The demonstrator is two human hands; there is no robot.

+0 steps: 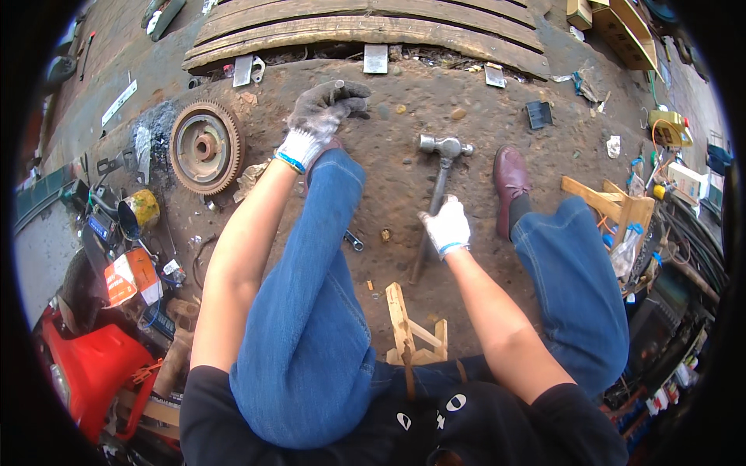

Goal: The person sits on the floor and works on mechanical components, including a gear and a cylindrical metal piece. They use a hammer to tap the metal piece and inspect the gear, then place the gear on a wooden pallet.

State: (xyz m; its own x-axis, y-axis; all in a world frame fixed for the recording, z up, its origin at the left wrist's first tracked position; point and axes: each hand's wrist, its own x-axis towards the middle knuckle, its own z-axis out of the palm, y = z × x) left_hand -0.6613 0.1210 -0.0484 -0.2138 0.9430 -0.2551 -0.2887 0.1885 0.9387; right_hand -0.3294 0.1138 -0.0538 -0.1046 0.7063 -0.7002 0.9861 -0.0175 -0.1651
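Note:
My right hand (447, 225), in a white work glove, is wrapped round the handle of a ball-peen hammer (443, 177). The hammer's metal head points away from me, and the handle's end reaches back below my hand. My left hand (326, 109) wears a glove blackened over the fingers. It is beyond my left knee, with its fingers curled together, and a small end of something shows at the fingertips, too small to name. Left of that hand, a large rusty gear wheel (204, 147) with a central hub rests on the dirt ground, apart from it.
A slatted wooden platform (365, 31) lies ahead. A small wrench (353, 241) is on the ground between my legs, near a wooden stool (420, 330). On the left are a yellow can (142, 210), an orange box (132, 277) and a red plastic panel (89, 369). Cables (684, 233) crowd the right.

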